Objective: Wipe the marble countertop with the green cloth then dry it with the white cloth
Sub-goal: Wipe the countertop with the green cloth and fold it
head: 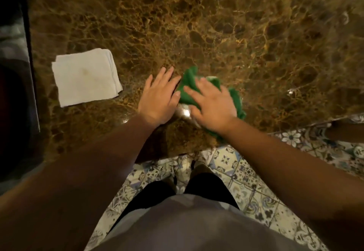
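Note:
A crumpled green cloth (190, 87) lies on the brown veined marble countertop (226, 34) near its front edge. My right hand (212, 104) presses flat on top of the cloth with fingers spread, covering its middle. My left hand (159, 97) lies flat on the marble just left of the cloth, fingers apart, its thumb touching the cloth's edge. A folded white cloth (86, 76) with a faint stain sits on the marble further left, apart from both hands.
The countertop's front edge (177, 152) runs close to my body, with patterned floor tiles (246, 172) below. A dark edge and recess (17, 73) border the counter on the left. Wet glints show on the marble by the cloth.

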